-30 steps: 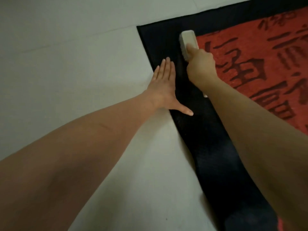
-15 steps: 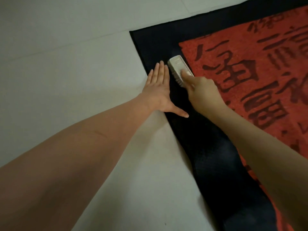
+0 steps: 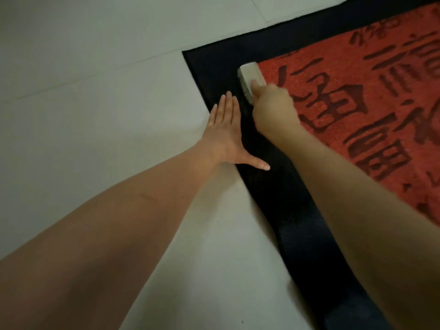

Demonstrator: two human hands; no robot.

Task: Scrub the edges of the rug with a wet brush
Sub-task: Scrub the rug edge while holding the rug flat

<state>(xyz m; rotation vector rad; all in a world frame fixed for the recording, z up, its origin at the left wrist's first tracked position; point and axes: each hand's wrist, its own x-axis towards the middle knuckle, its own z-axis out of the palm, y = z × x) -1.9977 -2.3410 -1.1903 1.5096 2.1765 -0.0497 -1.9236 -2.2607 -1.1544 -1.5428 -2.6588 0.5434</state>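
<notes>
A rug [image 3: 297, 234] with a black border and a red centre bearing dark characters lies on the floor, its corner at upper middle. My right hand [image 3: 273, 113] grips a white scrub brush [image 3: 248, 76] and holds it down on the black border, right beside the red field. My left hand [image 3: 226, 136] lies flat with straight fingers across the rug's left edge, thumb spread onto the black border, just left of the brush hand.
Pale tiled floor [image 3: 95, 103] stretches to the left of the rug and beyond its far edge. My two forearms fill the lower part of the view.
The brush and my right hand have slid forward along the black border toward the rug's corner after pulling back half a second ago. My left hand stays pressed flat on the edge.
</notes>
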